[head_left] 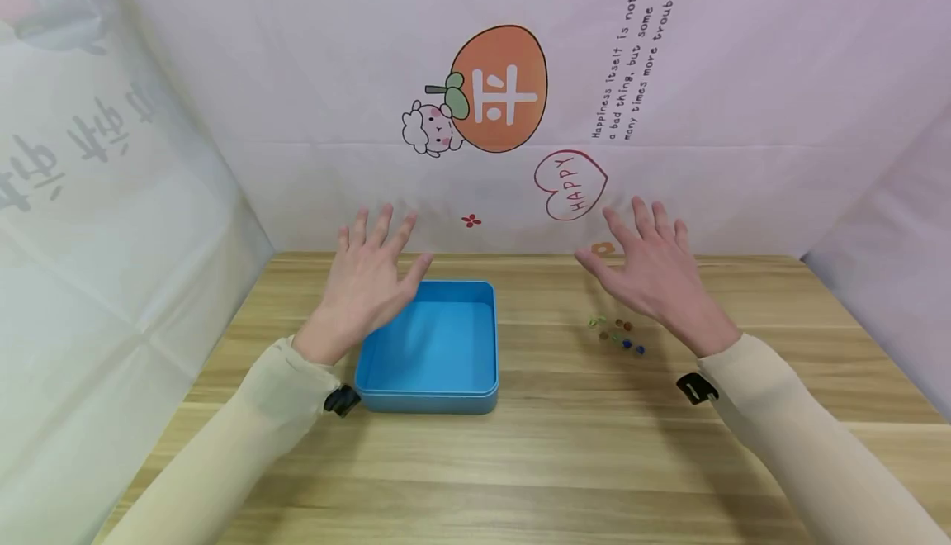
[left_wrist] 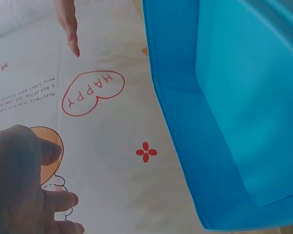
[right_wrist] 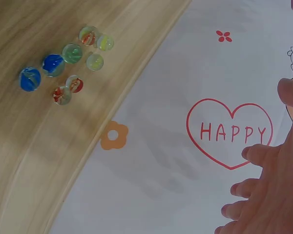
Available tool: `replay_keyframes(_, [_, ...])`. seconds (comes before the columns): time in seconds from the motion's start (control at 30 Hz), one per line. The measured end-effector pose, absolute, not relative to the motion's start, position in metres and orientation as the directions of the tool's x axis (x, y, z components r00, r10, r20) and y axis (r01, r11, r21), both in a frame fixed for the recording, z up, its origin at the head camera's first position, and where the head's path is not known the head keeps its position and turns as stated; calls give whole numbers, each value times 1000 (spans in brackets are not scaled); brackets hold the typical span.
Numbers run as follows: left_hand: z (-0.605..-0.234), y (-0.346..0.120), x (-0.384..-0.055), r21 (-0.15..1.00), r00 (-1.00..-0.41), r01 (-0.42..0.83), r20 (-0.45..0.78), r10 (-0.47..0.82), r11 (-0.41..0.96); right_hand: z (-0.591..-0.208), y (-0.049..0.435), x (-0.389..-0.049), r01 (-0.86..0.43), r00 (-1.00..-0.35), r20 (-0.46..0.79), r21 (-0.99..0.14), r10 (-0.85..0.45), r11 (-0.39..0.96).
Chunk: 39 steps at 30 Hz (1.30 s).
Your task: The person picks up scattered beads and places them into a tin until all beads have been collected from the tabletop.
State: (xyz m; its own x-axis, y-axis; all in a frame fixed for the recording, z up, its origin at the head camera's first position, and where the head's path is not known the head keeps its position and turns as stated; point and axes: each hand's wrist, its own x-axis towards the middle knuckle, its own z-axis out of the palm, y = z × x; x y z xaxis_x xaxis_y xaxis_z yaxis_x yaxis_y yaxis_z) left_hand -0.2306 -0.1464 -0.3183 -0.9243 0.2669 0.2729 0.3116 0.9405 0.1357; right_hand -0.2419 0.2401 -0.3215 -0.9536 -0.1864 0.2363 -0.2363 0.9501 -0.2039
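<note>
My left hand (head_left: 367, 285) hovers with spread fingers over the left side of a blue square box (head_left: 431, 403), holding nothing. The box stands without a lid on the table, and its visible inside is bare. My right hand (head_left: 657, 277) is also spread and holds nothing, raised above the table's right half. Just below and left of that wrist lie several small glass marbles (head_left: 626, 344) in a loose cluster. In the right wrist view they show as clear glass with blue (right_wrist: 30, 79), green (right_wrist: 72, 53), yellow and red swirls.
The wood-grain table (head_left: 550, 462) runs back to a white printed cloth (head_left: 334, 99) hung behind it. More white cloth hangs at the left (head_left: 96, 281) and right sides. Dark straps (head_left: 697, 388) sit at both cuffs.
</note>
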Motion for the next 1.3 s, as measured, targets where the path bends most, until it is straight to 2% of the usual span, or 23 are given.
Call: replay_keyframes(1.3, [-325, -157, -183, 185, -912, 358, 280, 300, 915, -338, 253, -198, -284, -930, 297, -209, -216, 936])
